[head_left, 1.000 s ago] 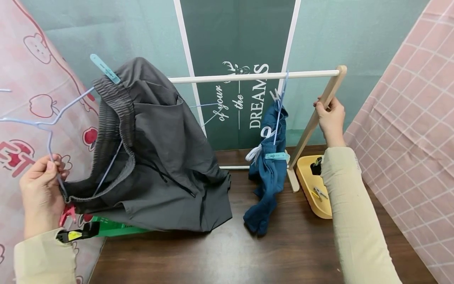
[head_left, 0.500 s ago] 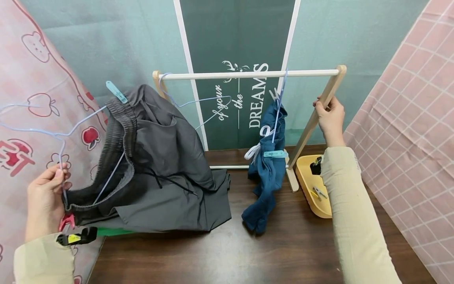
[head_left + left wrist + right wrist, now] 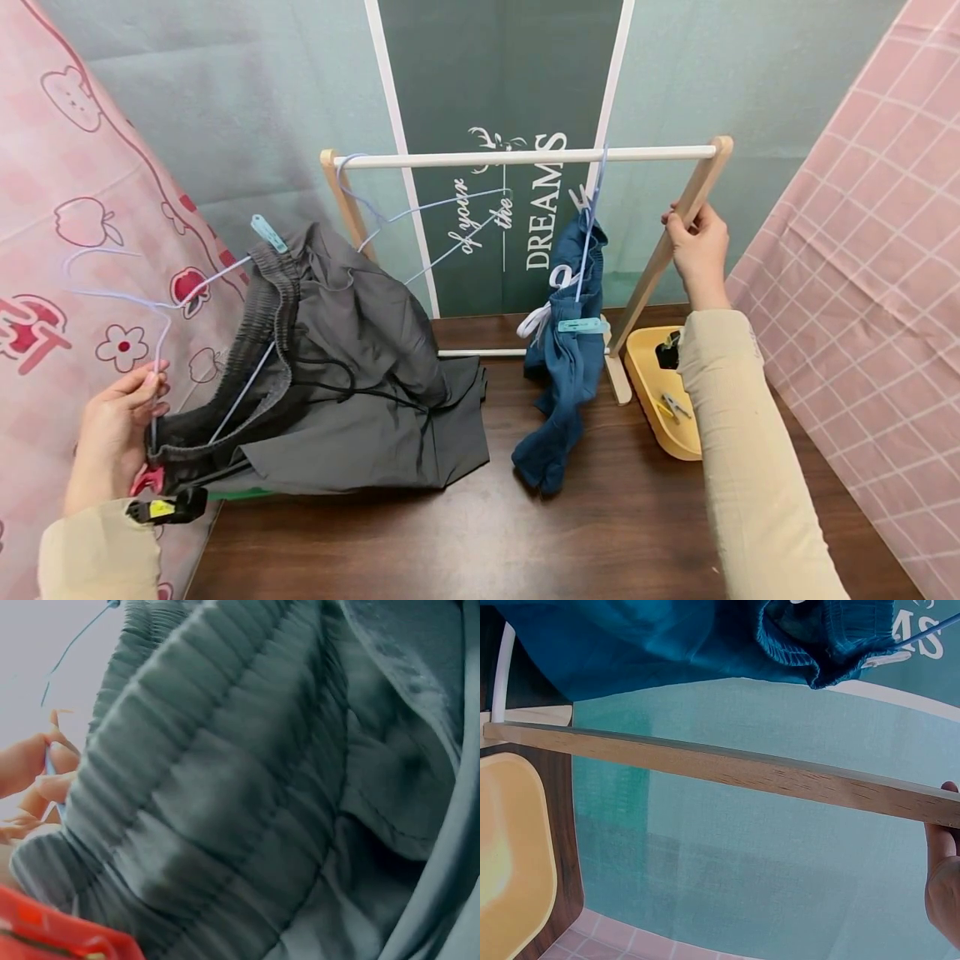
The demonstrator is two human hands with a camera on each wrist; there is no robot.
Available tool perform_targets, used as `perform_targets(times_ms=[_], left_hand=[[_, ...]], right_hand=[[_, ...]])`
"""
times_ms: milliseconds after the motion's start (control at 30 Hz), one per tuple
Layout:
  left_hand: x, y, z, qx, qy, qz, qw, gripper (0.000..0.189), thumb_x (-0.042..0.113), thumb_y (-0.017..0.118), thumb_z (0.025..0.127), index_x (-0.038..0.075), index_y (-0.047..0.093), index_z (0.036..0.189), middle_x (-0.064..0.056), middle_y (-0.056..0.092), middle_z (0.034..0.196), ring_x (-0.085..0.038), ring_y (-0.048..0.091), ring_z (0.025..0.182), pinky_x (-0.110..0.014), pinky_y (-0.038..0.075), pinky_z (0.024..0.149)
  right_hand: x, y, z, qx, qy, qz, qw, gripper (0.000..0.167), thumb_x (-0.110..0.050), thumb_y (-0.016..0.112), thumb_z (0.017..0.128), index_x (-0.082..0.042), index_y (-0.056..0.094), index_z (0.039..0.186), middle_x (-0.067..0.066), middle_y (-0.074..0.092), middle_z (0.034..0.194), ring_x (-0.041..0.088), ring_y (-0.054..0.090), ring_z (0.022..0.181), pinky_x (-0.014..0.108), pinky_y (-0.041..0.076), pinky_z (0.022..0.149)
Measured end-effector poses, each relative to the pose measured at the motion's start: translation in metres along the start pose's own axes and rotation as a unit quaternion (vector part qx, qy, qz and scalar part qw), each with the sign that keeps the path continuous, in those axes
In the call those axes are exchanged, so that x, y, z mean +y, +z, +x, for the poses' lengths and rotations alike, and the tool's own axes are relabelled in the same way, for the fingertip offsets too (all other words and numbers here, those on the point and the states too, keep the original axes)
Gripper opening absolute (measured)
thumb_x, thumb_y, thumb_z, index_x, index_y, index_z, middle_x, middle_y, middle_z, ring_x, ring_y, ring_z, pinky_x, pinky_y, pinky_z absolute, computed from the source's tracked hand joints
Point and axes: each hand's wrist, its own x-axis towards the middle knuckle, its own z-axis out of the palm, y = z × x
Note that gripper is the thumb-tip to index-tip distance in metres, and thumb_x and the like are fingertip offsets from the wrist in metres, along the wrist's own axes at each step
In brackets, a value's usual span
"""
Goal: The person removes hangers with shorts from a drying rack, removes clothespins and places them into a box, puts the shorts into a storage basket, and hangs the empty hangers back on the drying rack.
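Observation:
My left hand (image 3: 120, 425) pinches the lower arm of a light blue wire hanger (image 3: 161, 325) at the left. Grey shorts (image 3: 360, 333) with a gathered elastic waist spread from this hanger, a light blue clothespin (image 3: 268, 233) at the upper end and a red clip (image 3: 148, 481) just by my left hand. The hanger's hook points left, away from the rack. With my right hand (image 3: 699, 246) I grip the right wooden post (image 3: 652, 275) of the rack, thumb and fingers round it. Blue pants (image 3: 566, 358) hang from the rack's white bar (image 3: 480, 158) on another hanger, held by clothespins.
A bare blue hanger (image 3: 450, 204) hangs near the bar's left end. The yellow tray (image 3: 660, 392) with clips stands right of the rack. Something green (image 3: 251, 494) shows under the shorts. Fabric walls (image 3: 847, 192) surround the brown tabletop (image 3: 525, 542).
My left hand has moved slightly right, and the shorts' upper end has dropped, uncovering the rack's left post and the bare hanger. My right hand has stayed on the post.

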Motion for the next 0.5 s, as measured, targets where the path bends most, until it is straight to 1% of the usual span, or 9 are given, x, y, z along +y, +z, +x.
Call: perform_targets(times_ms=[200,367,433,500], left_hand=[[-0.007,-0.003,0.004,-0.023,-0.045,0.056,0.9972,0.033,0.005,0.047,0.097,0.015,0.077,0.09,0.008,0.073,0.079,-0.004,0.061,0.07,-0.018,0.041,0.06],[-0.012,-0.002,0.008,-0.028,-0.097,0.097,0.9901,0.032,0.009,0.049,0.098,0.019,0.077,0.086,0.01,0.069,0.077,-0.003,0.058,0.067,-0.017,0.039,0.056],[-0.014,-0.001,0.01,-0.029,-0.116,0.106,0.9872,0.03,0.012,0.05,0.097,0.02,0.076,0.085,0.011,0.068,0.077,-0.004,0.056,0.066,-0.017,0.038,0.056],[-0.014,-0.001,0.012,-0.028,-0.131,0.096,0.9862,0.03,0.013,0.05,0.097,0.019,0.076,0.084,0.01,0.066,0.077,-0.005,0.054,0.066,-0.017,0.037,0.055]], right_hand=[[0.0,0.001,0.0,0.0,0.002,0.011,0.9999,0.011,-0.019,0.052,0.094,-0.022,0.06,0.102,-0.022,0.057,0.081,-0.003,0.058,0.086,0.03,0.049,0.092],[-0.001,0.001,0.0,0.0,0.003,0.014,0.9999,0.011,-0.019,0.052,0.094,-0.024,0.06,0.101,-0.023,0.057,0.081,-0.002,0.058,0.088,0.032,0.048,0.093],[-0.001,0.001,0.0,0.001,0.003,0.014,0.9999,0.011,-0.019,0.052,0.094,-0.022,0.06,0.102,-0.023,0.057,0.081,-0.003,0.058,0.088,0.033,0.048,0.094],[-0.002,0.001,0.0,0.003,0.002,0.012,0.9999,0.013,-0.019,0.052,0.094,-0.02,0.061,0.104,-0.023,0.057,0.081,-0.003,0.058,0.087,0.032,0.048,0.093]])
